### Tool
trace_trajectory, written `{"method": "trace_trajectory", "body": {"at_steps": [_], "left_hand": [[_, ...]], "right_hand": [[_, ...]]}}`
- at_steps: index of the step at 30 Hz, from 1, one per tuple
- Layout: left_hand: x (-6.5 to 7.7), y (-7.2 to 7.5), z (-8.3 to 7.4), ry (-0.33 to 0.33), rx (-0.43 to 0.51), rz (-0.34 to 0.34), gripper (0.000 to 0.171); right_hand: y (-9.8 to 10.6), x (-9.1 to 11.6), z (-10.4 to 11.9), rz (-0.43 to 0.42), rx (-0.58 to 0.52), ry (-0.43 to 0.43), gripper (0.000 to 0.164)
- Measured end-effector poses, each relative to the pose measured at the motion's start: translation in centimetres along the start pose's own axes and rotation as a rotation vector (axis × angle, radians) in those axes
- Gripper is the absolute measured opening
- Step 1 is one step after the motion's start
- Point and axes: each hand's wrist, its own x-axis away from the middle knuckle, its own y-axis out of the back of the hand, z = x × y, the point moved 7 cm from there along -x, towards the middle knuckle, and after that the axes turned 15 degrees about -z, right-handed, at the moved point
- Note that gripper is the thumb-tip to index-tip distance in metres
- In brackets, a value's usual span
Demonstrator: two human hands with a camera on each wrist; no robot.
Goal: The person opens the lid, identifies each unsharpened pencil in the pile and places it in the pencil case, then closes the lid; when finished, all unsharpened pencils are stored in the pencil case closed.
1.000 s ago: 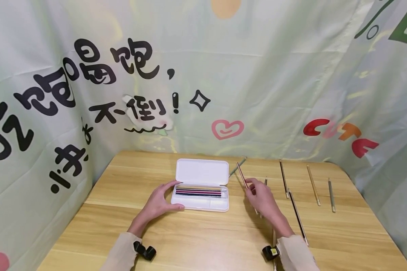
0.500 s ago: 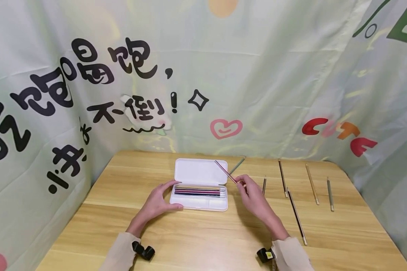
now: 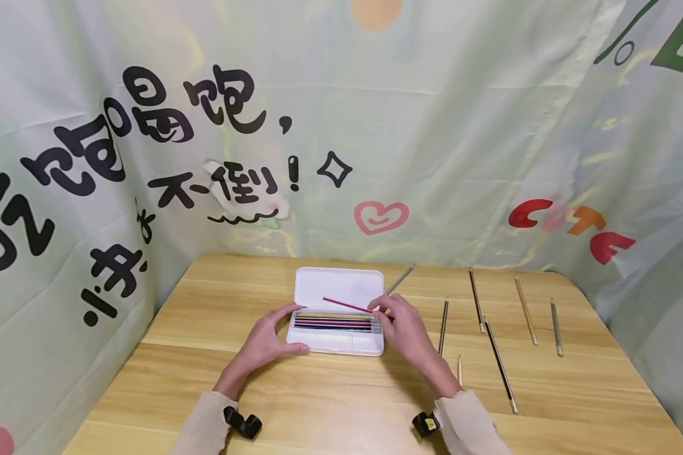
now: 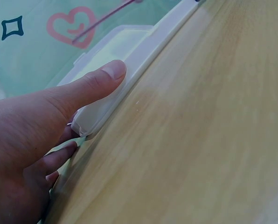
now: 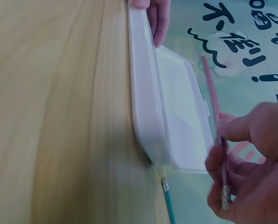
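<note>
A white pencil case [image 3: 323, 342] lies with its lid [image 3: 332, 283] raised, and several pencils [image 3: 331, 323] lie side by side in its rear compartment. My left hand [image 3: 266, 339] grips the case's left end, thumb at the front and fingers behind, as the left wrist view [image 4: 45, 121] also shows. Between thumb and fingers my right hand [image 3: 405, 330] pinches a pinkish-red pencil [image 3: 346, 305], held above the case's right side with its far end pointing left. In the right wrist view this pencil's metal eraser end [image 5: 226, 196] shows below the fingers.
Right of the case, several loose pencils lie apart, among them a dark one [image 3: 476, 300], another dark one [image 3: 501, 365], a wood-coloured one [image 3: 525, 309] and a grey one [image 3: 556, 327]. A greenish pencil [image 3: 401, 278] lies beside the lid. A printed curtain [image 3: 455, 158] hangs behind the table.
My right hand has moved left to the case with the pinkish-red pencil, which has turned from steep to nearly level. The left hand stays on the case.
</note>
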Motion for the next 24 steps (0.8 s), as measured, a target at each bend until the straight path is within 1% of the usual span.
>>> {"method": "trace_trajectory", "body": {"at_steps": [5, 8, 13, 19, 22, 24], "left_hand": [[0.0, 0.1, -0.1, 0.009, -0.003, 0.001, 0.094], [0.0, 0.1, -0.1, 0.015, -0.003, 0.004, 0.094], [0.2, 0.1, 0.0, 0.014, -0.001, 0.010, 0.094], [0.1, 0.1, -0.1, -0.013, 0.008, 0.005, 0.094], [0.1, 0.0, -0.1, -0.012, 0.012, 0.008, 0.094], [0.0, -0.1, 0.0, -0.012, 0.009, 0.008, 0.094]], "right_hand": [[-1.4, 0.0, 0.4, 0.077, -0.045, -0.014, 0.026], [-2.1, 0.1, 0.6, 0.097, -0.066, -0.018, 0.023], [-3.4, 0.1, 1.0, 0.127, -0.067, 0.041, 0.019], [-4.8, 0.5, 1.0, 0.179, -0.083, 0.061, 0.024], [-5.2, 0.6, 1.0, 0.178, -0.088, 0.072, 0.024], [-5.3, 0.7, 1.0, 0.160, -0.097, 0.076, 0.023]]}}
